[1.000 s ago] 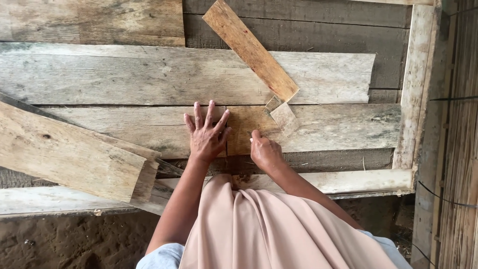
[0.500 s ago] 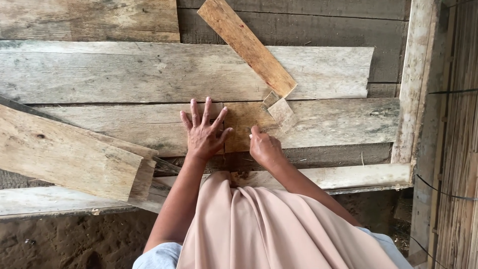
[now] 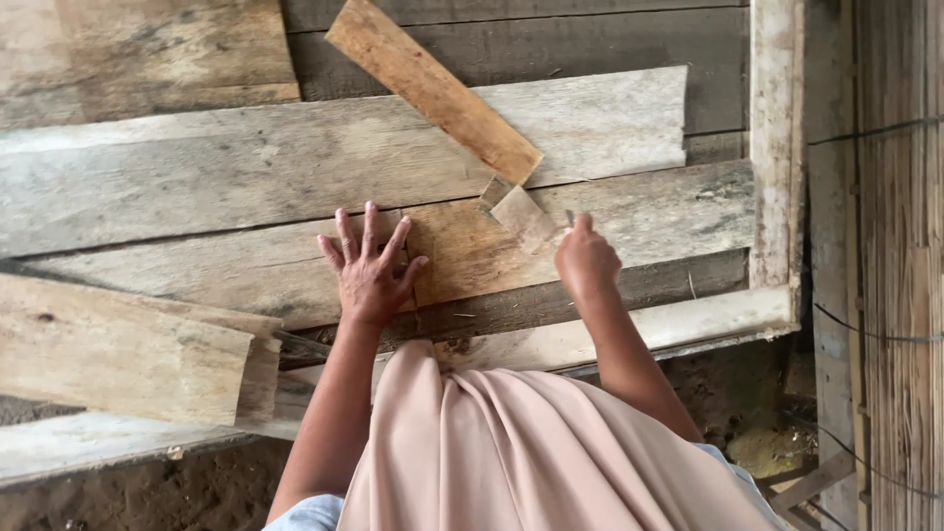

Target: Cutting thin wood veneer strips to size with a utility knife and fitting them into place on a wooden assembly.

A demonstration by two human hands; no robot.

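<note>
Plank (image 3: 472, 258) pinned flat under left hand (image 3: 369, 270), fingers spread; right hand (image 3: 587, 261) curled beside small offcut (image 3: 521, 214), grip unclear; next, probably grasping it.

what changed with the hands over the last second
The right hand moved to the right and slightly away from the body, from beside the left hand to the small pale wood offcut at the lower end of the diagonal brown board; whether it grips the offcut is unclear. The left hand stayed flat with fingers spread on the weathered plank. The boards did not move.
</note>
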